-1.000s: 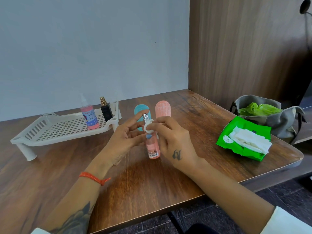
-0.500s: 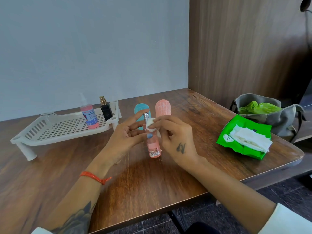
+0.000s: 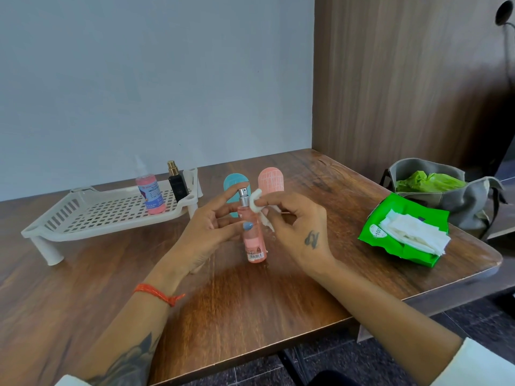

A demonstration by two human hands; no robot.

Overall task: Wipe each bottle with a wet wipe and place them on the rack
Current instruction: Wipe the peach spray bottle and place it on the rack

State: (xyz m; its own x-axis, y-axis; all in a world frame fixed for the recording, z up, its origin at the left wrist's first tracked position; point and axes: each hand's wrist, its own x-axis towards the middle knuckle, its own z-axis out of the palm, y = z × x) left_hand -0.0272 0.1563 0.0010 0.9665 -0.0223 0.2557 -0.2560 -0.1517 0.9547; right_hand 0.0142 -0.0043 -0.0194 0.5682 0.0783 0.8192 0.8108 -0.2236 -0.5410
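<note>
My left hand [image 3: 206, 229] holds a slim pink spray bottle [image 3: 253, 240] upright above the table, thumb across its body and forefinger on the silver nozzle. My right hand [image 3: 295, 229] pinches a white wet wipe [image 3: 257, 203] just right of the bottle's silver neck. Behind them stand a teal bottle [image 3: 232, 182] and a pink capsule-shaped bottle [image 3: 271, 178]. The white slotted rack [image 3: 92, 215] at the left carries a pink spray bottle [image 3: 152, 195] and a small black bottle with a gold top [image 3: 177, 182].
A green pack of wet wipes [image 3: 404, 232] lies open at the right, wipes spilling out. A grey bag [image 3: 459, 196] with green plastic inside sits beyond the table's right corner. A wood panel wall rises at the right.
My right hand has drawn the wipe off the bottle's neck to the right, baring the silver nozzle. The left hand keeps its hold on the bottle.
</note>
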